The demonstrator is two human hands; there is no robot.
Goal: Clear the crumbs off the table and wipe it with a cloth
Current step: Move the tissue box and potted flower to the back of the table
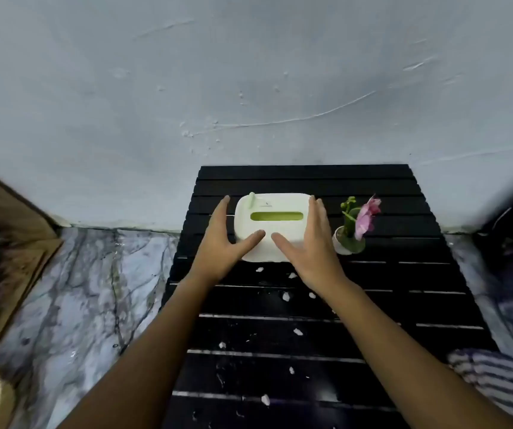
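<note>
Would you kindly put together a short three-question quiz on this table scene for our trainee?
1. True or false: both hands are on the tissue box.
2. Which thing stands just right of the box: A) a mug, B) a small potted flower, C) a bottle?
3. Fill in: the white crumbs lie on the black slatted ____.

Key:
1. True: the left hand and right hand lie open against its sides, thumbs on its lid.
2. B.
3. Table.
</note>
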